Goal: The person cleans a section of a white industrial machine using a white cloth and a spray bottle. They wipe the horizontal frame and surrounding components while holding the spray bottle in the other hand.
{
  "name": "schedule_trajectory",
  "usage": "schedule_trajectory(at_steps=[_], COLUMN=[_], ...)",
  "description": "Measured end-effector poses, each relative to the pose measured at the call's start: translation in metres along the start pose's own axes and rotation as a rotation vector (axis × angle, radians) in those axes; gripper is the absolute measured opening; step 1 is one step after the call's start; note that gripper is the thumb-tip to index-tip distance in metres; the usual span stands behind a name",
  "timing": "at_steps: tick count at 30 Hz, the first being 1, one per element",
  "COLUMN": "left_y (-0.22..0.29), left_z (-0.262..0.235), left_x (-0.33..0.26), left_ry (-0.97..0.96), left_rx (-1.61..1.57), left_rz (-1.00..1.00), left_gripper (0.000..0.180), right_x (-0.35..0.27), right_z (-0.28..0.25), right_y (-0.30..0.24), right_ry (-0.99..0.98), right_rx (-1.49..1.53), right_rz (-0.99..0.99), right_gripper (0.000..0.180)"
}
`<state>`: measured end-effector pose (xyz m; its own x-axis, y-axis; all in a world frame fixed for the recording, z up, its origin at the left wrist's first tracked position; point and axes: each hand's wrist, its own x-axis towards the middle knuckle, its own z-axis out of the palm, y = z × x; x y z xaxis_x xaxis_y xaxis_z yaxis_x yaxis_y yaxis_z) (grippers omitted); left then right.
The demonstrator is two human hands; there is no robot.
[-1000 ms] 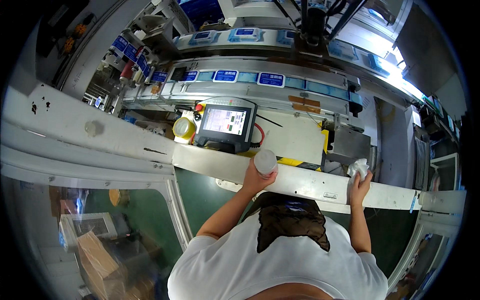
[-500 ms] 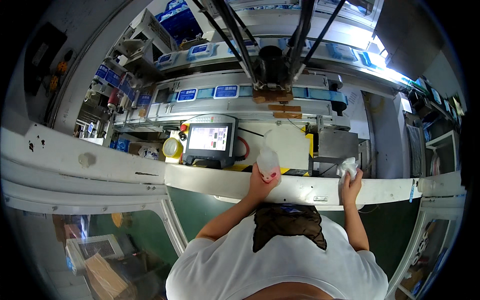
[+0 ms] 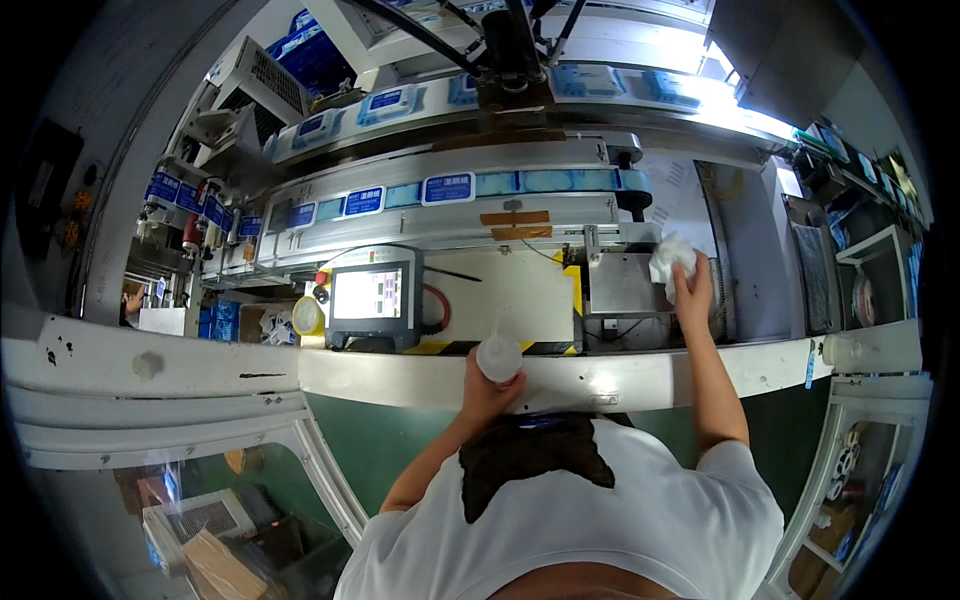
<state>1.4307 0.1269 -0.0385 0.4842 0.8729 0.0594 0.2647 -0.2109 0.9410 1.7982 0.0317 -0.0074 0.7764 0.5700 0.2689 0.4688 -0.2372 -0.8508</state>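
My left hand (image 3: 484, 394) is wrapped round a translucent plastic squeeze bottle (image 3: 499, 360) with a thin spout, held over the white front beam. The bottle shows mostly from above. Farther forward on the right, my right hand (image 3: 693, 290) grips a crumpled white cloth or tissue (image 3: 671, 262), its exact kind unclear. This wad is above the right side of a metal box (image 3: 625, 284), just below the right end of a narrow blue conveyor belt (image 3: 592, 182). Whether the wad touches the machine I cannot tell.
A control panel with a lit screen (image 3: 368, 298) stands left of the bottle, beside a yellow tape roll (image 3: 308, 316). Blue-and-white labels (image 3: 448, 188) lie on the belt. Wrapped packs (image 3: 388, 102) line the rear conveyor under a dark robot arm head (image 3: 512, 70). The white beam (image 3: 400, 380) crosses before me.
My right hand has reached forward with the white wad, from the front beam to near the belt's end. The bottle now shows its top more. The robot arm head has moved toward the rear conveyor.
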Motion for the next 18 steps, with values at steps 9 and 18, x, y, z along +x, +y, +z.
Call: schedule_trajectory(at_steps=[9, 18], left_y=[-0.021, -0.035], left_z=[0.010, 0.012], left_x=[-0.022, -0.029], left_ry=[0.101, 0.150], left_rx=[0.193, 0.200], left_rz=[0.045, 0.002], left_gripper=[0.083, 0.071], right_x=[0.094, 0.131], right_z=[0.038, 0.090], right_y=[0.018, -0.023], right_ry=[0.009, -0.168], right_rx=[-0.076, -0.077], right_rz=[-0.262, -0.402], right_gripper=[0.028, 0.030])
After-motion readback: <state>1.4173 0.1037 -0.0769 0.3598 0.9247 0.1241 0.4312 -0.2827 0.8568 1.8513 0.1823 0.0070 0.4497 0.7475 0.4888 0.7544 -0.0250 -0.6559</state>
